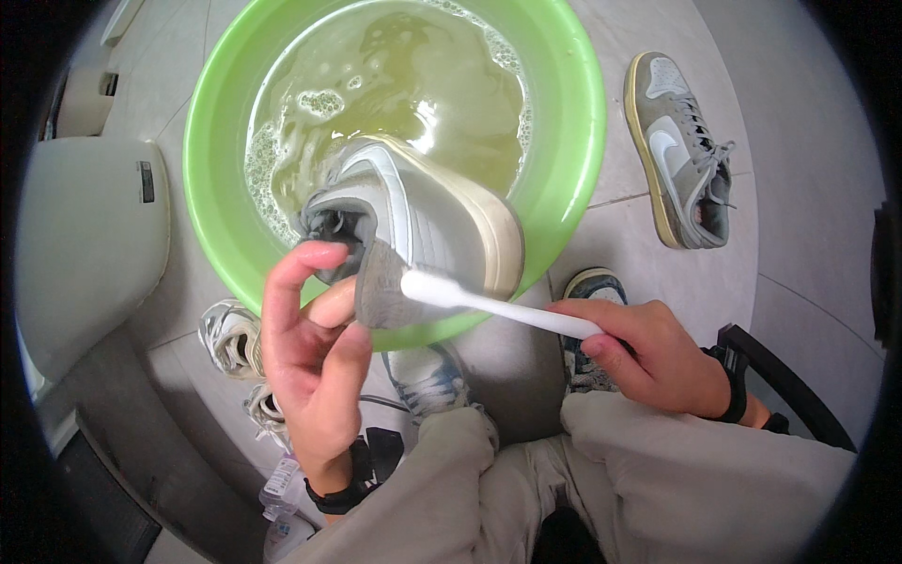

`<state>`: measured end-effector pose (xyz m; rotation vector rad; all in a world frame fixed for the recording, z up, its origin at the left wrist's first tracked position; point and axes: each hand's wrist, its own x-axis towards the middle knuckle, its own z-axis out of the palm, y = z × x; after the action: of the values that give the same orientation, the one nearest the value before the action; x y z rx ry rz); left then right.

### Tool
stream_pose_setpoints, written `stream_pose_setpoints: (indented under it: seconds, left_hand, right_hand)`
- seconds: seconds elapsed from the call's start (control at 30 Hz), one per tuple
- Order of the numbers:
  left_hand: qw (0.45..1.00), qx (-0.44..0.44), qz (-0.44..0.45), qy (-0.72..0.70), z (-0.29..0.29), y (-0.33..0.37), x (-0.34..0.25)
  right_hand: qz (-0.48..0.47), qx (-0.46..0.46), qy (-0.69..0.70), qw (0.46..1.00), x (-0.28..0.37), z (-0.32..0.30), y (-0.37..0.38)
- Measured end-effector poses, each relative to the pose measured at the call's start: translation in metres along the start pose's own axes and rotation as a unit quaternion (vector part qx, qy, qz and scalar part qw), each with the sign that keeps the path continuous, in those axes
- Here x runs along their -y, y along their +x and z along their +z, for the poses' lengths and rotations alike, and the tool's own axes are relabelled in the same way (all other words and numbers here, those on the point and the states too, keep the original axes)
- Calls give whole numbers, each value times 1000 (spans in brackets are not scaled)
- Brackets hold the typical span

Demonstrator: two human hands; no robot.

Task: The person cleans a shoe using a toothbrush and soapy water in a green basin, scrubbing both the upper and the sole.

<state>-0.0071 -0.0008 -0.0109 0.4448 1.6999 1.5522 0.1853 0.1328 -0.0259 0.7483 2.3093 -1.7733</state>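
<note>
A grey and white sneaker (pixel 442 221) with a cream sole is tilted over the near rim of a green basin (pixel 584 141), its toe end toward the soapy, yellowish water (pixel 404 85). My left hand (pixel 315 367) grips the shoe at its collar, with fingers partly inside the opening. A white long-handled brush (pixel 507 308) is in my right hand (pixel 653 362), closed around the handle's end. Its head touches the grey heel part of the sneaker, and the bristles are hidden from this side.
A similar grey sneaker (pixel 676 150) lies on the tiled floor right of the basin. Lighter shoes (pixel 230 336) and a clear bottle (pixel 280 489) sit at the left. Beyond them stands a white rounded fixture (pixel 94 226). A dark curved bar (pixel 789 385) is beside my right wrist.
</note>
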Motion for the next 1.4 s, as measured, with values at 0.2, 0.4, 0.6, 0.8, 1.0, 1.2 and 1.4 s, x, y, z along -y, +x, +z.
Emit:
stream_pose_setpoints:
  seconds: [0.2, 0.4, 0.6, 0.8, 1.0, 1.2, 1.4]
  left_hand:
    - [998, 59, 29, -11, 3, 5, 4]
    - [1000, 20, 9, 17, 10, 12, 1]
    - [999, 15, -15, 29, 10, 15, -4]
    - [1000, 8, -21, 21, 11, 18, -3]
    - [1000, 14, -15, 24, 13, 20, -1]
    - [999, 31, -22, 23, 15, 21, -5]
    - [999, -28, -37, 13, 19, 20, -1]
  right_hand:
    - [11, 36, 16, 999, 3, -2, -2]
    - [103, -21, 41, 994, -1, -4, 0]
    - [-58, -66, -97, 991, -5, 2, 3]
    - [-29, -68, -55, 996, -6, 6, 2]
    - [-33, -74, -58, 995, -12, 9, 3]
    - [-48, -130, -95, 986, -15, 10, 0]
    - [-58, -115, -123, 984, -13, 9, 3]
